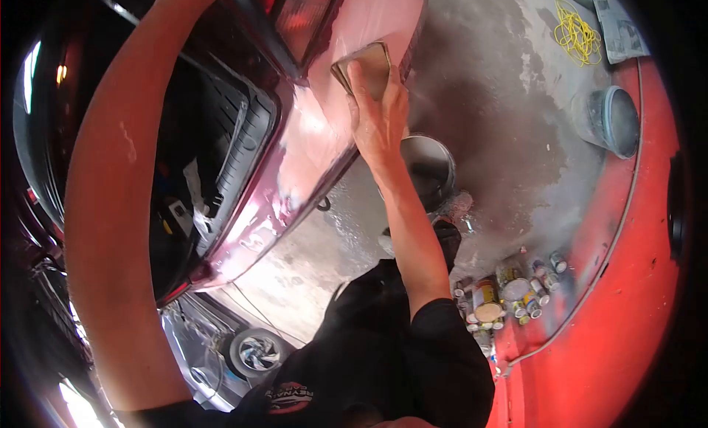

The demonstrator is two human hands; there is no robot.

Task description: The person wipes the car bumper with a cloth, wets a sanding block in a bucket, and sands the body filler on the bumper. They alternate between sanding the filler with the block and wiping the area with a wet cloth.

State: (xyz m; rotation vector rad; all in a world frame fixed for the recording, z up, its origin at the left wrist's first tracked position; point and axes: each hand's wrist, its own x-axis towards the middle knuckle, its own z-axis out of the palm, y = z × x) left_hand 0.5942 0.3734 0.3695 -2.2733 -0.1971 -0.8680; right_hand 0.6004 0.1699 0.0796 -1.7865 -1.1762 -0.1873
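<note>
My right hand (380,118) presses a tan, folded sanding pad (365,70) flat against the car's rear bumper (295,155). Its thumb and fingers lie over the pad and along its edge. Pale, dull patches cover the bumper's corner, while maroon paint shows further along. Just above the pad is the red tail light (310,22). My left forearm (118,206) crosses the open trunk (199,133) and runs out at the top edge, so the hand itself is out of sight. The trunk's black sill trim (247,136) lies between my arms.
A dark bucket (428,166) stands on the wet concrete floor beside my right forearm. Several paint cans (487,302) cluster by a red wall (627,280). Another bucket (619,122) and a yellow cord (577,33) lie further right. A second car's wheel (258,352) shows below.
</note>
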